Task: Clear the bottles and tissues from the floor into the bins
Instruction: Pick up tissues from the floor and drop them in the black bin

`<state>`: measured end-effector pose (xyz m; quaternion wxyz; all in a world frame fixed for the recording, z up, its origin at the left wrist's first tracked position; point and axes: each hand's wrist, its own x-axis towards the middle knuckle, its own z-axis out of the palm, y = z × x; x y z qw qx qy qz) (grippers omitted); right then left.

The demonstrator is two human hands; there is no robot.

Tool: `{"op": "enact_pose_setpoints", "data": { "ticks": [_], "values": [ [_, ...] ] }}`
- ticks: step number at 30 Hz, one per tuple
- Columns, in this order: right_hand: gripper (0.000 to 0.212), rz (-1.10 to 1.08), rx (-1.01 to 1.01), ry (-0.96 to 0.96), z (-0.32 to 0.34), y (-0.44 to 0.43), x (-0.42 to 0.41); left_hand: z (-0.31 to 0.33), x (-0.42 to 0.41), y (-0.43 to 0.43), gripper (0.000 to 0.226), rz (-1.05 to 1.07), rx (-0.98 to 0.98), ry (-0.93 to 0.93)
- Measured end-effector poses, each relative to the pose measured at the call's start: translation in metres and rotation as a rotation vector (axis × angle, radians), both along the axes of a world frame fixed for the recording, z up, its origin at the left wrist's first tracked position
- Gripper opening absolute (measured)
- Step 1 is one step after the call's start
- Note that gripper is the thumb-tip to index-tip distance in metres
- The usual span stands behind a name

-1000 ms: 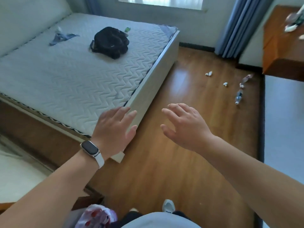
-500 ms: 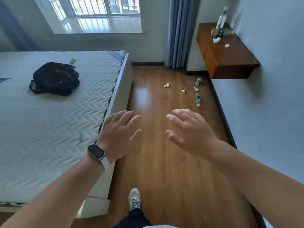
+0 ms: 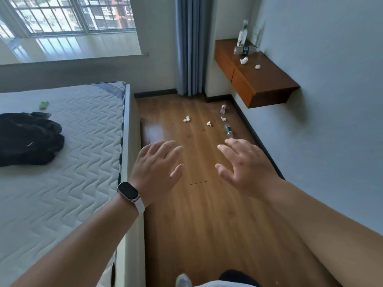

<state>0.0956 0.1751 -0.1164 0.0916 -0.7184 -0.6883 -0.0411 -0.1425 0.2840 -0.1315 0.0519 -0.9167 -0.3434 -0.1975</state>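
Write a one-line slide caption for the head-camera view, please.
Open left hand and open right hand extend over the brown wooden floor toward crumpled white tissues and clear plastic bottles.

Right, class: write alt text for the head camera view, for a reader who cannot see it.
A person's open left hand and right hand are held out, empty, over a brown wooden floor. Farther ahead lie crumpled white tissues and two clear plastic bottles. A white quilted mattress with a black backpack is on the left.
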Motion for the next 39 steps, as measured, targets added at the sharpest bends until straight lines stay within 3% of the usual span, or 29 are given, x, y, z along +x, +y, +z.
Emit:
{"op": "enact_pose_setpoints", "data": {
  "ticks": [13, 28, 39],
  "values": [
    [0.059, 0.010, -0.028, 0.062, -0.026, 0.140, 0.025, -0.012, 0.025, 0.121, 0.043, 0.035, -0.055, 0.055],
    [0.059, 0.026, -0.050, 0.106, -0.043, 0.337, 0.184, -0.001, 0.170, 0.306, 0.044, 0.073, -0.066, 0.201],
    [0.059, 0.003, -0.096, 0.131, -0.051, 0.421, 0.228, -0.018, 0.224, 0.400, 0.041, 0.014, -0.051, 0.157]
  ]
}}
